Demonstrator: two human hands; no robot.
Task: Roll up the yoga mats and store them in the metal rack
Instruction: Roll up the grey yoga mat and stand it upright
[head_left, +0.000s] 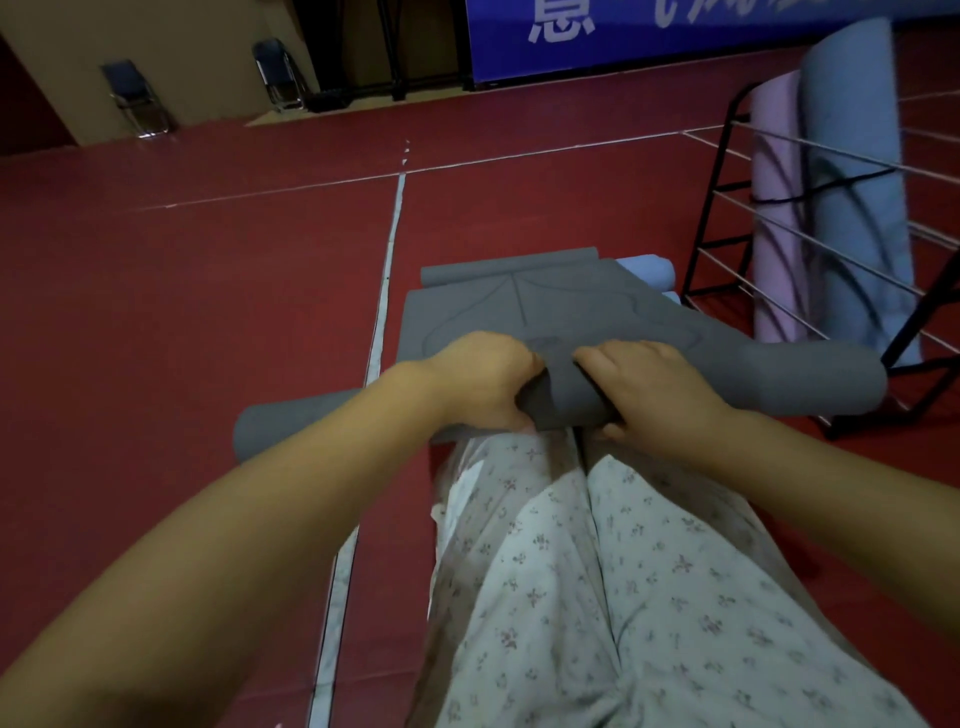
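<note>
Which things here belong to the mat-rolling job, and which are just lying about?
Job: grey mat, left hand, right hand, metal rack, pink rolled mat, blue rolled mat.
Lying about: folding chairs, blue banner.

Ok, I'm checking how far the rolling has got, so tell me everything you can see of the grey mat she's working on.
The grey mat looks like matte foam with faint embossed lines. Its near part is wound into a thick roll lying crosswise on the red floor, ends sticking out past both arms. The left hand and right hand grip the roll's middle, side by side. Beyond them a stretch still lies flat, its far end curled. It lies over a light blue mat, beside the metal rack.
</note>
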